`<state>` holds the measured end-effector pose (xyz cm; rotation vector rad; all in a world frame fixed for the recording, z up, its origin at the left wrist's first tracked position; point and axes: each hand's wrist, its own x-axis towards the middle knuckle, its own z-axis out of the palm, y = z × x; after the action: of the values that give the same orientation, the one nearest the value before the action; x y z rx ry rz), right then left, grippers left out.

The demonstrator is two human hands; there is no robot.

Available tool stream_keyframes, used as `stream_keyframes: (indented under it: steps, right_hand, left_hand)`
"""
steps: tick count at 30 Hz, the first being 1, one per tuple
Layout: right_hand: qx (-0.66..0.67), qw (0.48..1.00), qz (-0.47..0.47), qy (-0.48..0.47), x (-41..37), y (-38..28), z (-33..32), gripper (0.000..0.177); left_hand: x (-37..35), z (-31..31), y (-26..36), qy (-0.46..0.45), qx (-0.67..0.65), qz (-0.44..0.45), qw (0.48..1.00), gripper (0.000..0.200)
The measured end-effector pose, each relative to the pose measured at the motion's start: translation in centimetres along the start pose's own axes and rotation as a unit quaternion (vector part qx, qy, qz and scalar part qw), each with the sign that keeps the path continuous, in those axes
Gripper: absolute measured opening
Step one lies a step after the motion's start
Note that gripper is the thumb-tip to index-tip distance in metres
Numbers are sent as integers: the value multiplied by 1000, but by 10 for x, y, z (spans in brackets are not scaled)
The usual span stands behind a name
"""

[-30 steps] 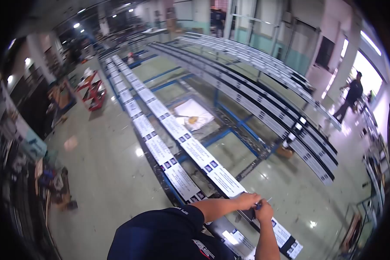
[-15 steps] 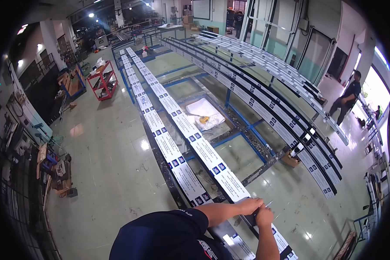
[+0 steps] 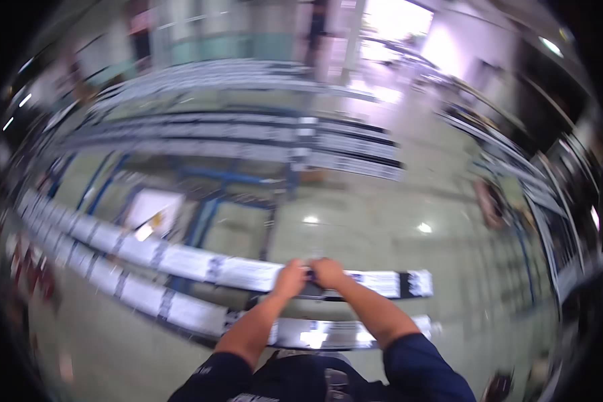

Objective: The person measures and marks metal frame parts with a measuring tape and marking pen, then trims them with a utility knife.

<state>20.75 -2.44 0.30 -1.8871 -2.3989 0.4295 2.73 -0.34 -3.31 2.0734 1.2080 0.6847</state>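
Note:
My left hand [image 3: 291,279] and my right hand [image 3: 328,273] are close together over a long metal profile [image 3: 248,273] covered in white printed film. Both have curled fingers. A small dark thing shows between them, too blurred to name. Nearer my body lies a second film-covered profile [image 3: 197,315], with a bare shiny stretch below my hands. Both profiles run off to the left across a blue metal frame [image 3: 208,218].
On the frame lies a white sheet [image 3: 155,206] with a yellow thing on it. Beyond are dark-edged profiles [image 3: 241,137] and another row of profiles [image 3: 208,79]. A red cart [image 3: 33,271] stands left; long bars [image 3: 543,214] line the right.
The view has swung right, and motion blur smears it. My hands stay close together at the nearer end of the same profile. The thin pointed tip seen earlier no longer shows clearly.

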Motion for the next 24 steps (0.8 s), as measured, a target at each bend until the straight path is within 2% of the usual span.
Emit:
stream_keyframes:
  steps: [3,9,14,18,19,20,24]
  right_hand:
    - [27,999,37,-12,8,4,-2,24]
    - [-41,998,-36,-32,11,-11,-9,20]
    - [-61,998,-12,-16,13,-14,-1,19]
    - [-58,998,6,-10,21,-8,16,18]
    - [-52,998,23,-18,18,-14,6,17]
    - [-51,998,31,-12,19,-17,2,16]
    - [-62,996,65,0,19,-20,2,16]
  left_hand:
    - [2,4,-4,50,-25,39,998,19]
    - [2,-4,-1,40,-15,32,999,20]
    - [2,-4,-2,38,15,74,996,16]
    - [5,-5,0,3,36,15,999,19]
    - [4,-1,-6,31,19,60,998,17]
    - [6,-1,-9,27,14,55,998,13]
    - [6,-4,-3,8,1,48,999,20]
